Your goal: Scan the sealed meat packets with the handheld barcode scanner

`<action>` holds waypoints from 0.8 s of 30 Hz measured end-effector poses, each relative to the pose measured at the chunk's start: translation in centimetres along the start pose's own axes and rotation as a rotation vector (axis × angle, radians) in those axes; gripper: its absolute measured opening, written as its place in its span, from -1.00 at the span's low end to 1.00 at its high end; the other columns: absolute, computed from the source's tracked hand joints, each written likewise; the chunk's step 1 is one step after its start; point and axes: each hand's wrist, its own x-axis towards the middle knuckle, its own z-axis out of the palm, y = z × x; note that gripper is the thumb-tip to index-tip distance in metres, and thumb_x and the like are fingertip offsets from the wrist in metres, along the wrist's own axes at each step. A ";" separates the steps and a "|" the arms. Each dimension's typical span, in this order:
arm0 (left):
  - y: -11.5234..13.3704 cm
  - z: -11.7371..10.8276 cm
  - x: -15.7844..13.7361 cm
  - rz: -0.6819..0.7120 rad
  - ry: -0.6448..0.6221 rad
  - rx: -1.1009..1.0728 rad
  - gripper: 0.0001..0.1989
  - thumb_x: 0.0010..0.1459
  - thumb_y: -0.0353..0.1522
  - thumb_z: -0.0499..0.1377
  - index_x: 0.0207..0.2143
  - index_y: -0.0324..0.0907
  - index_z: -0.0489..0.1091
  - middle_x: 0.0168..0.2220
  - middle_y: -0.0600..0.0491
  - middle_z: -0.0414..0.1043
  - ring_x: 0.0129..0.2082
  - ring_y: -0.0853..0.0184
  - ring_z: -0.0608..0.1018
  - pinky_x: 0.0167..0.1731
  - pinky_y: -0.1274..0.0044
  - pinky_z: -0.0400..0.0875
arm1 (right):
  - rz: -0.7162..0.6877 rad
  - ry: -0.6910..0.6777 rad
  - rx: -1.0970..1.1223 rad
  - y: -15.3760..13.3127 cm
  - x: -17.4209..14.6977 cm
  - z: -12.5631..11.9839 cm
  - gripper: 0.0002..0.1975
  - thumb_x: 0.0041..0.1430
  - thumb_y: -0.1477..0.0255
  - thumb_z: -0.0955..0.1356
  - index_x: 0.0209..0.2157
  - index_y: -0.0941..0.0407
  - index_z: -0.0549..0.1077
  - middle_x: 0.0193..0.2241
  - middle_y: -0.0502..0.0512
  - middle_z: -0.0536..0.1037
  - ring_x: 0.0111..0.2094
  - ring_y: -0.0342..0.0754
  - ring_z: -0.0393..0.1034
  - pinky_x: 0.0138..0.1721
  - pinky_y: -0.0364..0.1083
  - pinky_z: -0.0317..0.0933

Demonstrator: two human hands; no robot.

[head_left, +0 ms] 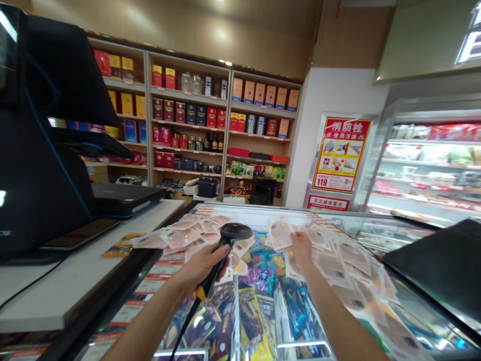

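Note:
My left hand point(201, 265) is closed round the handle of a black and yellow barcode scanner point(236, 232), its head tipped up and a cable trailing toward me. My right hand point(301, 244) pinches a flat clear plastic packet point(280, 234) with pale, pinkish contents by its right edge. More of these packets lie in a loose heap point(184, 235) left of the scanner. Another, larger heap of packets point(338, 265) spreads from my right hand toward me along the right side. All lie on the glass top of a chest freezer point(240, 213).
Under the glass are colourful wrapped packages point(259, 316). A white counter point(86, 276) on the left carries a black checkout terminal point(45, 150) and an orange packet point(120, 245). A dark panel point(439, 265) stands at right. Shelves of boxes point(188, 113) line the back.

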 end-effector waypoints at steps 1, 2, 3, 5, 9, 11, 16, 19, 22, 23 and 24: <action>-0.1 0.0 0.1 -0.001 0.009 -0.002 -0.67 -0.08 -0.12 0.00 -0.51 -0.24 0.19 -0.65 0.16 0.23 -0.72 0.55 0.25 -0.70 0.66 0.09 | -0.008 0.032 -0.068 -0.3 0.6 -0.7 -0.81 -0.22 0.33 0.22 -0.57 0.17 0.29 -0.67 0.01 0.33 -0.60 -0.13 0.18 -0.54 -0.15 0.03; -0.1 0.1 0.1 -0.004 0.016 -0.003 -0.67 -0.09 -0.12 0.01 -0.51 -0.24 0.19 -0.64 0.16 0.23 -0.72 0.55 0.25 -0.70 0.66 0.10 | -0.015 0.075 -0.141 -0.6 1.3 -1.5 -0.82 -0.21 0.34 0.21 -0.55 0.17 0.29 -0.65 0.03 0.35 -0.59 -0.12 0.18 -0.52 -0.15 0.03; -0.2 0.1 0.2 -0.008 0.020 -0.002 -0.67 -0.09 -0.12 0.01 -0.51 -0.24 0.19 -0.64 0.17 0.23 -0.71 0.54 0.25 -0.70 0.66 0.11 | -0.019 0.120 -0.207 -0.9 1.9 -2.3 -0.81 -0.20 0.35 0.20 -0.53 0.18 0.30 -0.62 0.05 0.36 -0.57 -0.12 0.18 -0.50 -0.15 0.03; -0.2 0.4 0.2 -0.014 0.016 -0.002 -0.67 -0.09 -0.12 0.01 -0.52 -0.23 0.19 -0.65 0.17 0.23 -0.72 0.55 0.25 -0.70 0.66 0.10 | -0.016 0.187 -0.298 -1.3 3.1 -3.9 -0.80 -0.18 0.36 0.20 -0.49 0.19 0.30 -0.57 0.09 0.38 -0.54 -0.10 0.19 -0.46 -0.14 0.03; 0.2 1.1 0.3 -0.022 0.016 0.014 -0.69 -0.07 -0.14 0.01 -0.57 -0.23 0.16 -0.68 0.19 0.22 -0.74 0.56 0.24 -0.73 0.68 0.06 | 0.034 0.254 -0.431 -1.2 4.4 -6.1 -0.78 -0.15 0.39 0.19 -0.44 0.21 0.32 -0.50 0.14 0.40 -0.49 -0.08 0.20 -0.42 -0.12 0.03; 0.4 1.4 0.4 -0.024 0.021 0.024 -0.70 -0.06 -0.15 0.00 -0.58 -0.23 0.15 -0.68 0.19 0.22 -0.74 0.56 0.24 -0.73 0.69 0.06 | 0.050 0.261 -0.482 -1.0 4.6 -6.6 -0.76 -0.15 0.41 0.19 -0.39 0.21 0.32 -0.45 0.16 0.40 -0.46 -0.07 0.22 -0.41 -0.12 0.03; 0.2 1.5 1.0 -0.010 -0.011 0.012 -0.70 -0.05 -0.15 -0.01 -0.57 -0.23 0.17 -0.67 0.18 0.23 -0.74 0.56 0.24 -0.72 0.68 0.07 | 0.130 0.180 -0.652 -0.4 4.5 -7.2 -0.74 -0.12 0.37 0.19 -0.34 0.15 0.34 -0.44 0.16 0.41 -0.38 0.00 0.26 -0.41 -0.08 0.04; -0.2 1.0 1.1 -0.019 0.009 0.006 -0.70 -0.06 -0.14 0.00 -0.55 -0.23 0.18 -0.67 0.17 0.24 -0.74 0.56 0.25 -0.72 0.68 0.08 | 0.162 0.178 -0.772 -0.3 4.5 -7.4 -0.76 -0.12 0.34 0.19 -0.38 0.10 0.37 -0.39 0.18 0.39 -0.30 0.08 0.23 -0.37 0.00 0.04; -0.4 0.3 0.8 -0.031 0.044 0.006 -0.69 -0.06 -0.14 0.00 -0.56 -0.23 0.17 -0.68 0.18 0.23 -0.73 0.55 0.25 -0.72 0.68 0.10 | 0.050 0.306 -0.797 -0.9 3.9 -6.7 -0.76 -0.12 0.37 0.20 -0.36 0.09 0.37 -0.23 0.20 0.32 -0.19 0.13 0.15 -0.32 0.05 0.02; -0.3 0.0 0.5 -0.040 0.074 0.004 -0.69 -0.07 -0.14 0.01 -0.56 -0.23 0.17 -0.69 0.18 0.22 -0.73 0.56 0.25 -0.72 0.68 0.10 | -0.014 0.327 -0.786 -1.4 3.4 -6.2 -0.75 -0.11 0.38 0.20 -0.34 0.10 0.36 -0.21 0.20 0.31 -0.17 0.13 0.14 -0.30 0.05 0.01; -0.3 -0.4 0.3 -0.049 0.112 -0.003 -0.70 -0.08 -0.15 0.02 -0.57 -0.23 0.17 -0.68 0.18 0.22 -0.73 0.56 0.25 -0.72 0.68 0.10 | -0.080 0.312 -0.770 -1.9 2.7 -5.4 -0.75 -0.09 0.38 0.19 -0.33 0.10 0.36 -0.21 0.19 0.31 -0.17 0.11 0.14 -0.29 0.04 0.01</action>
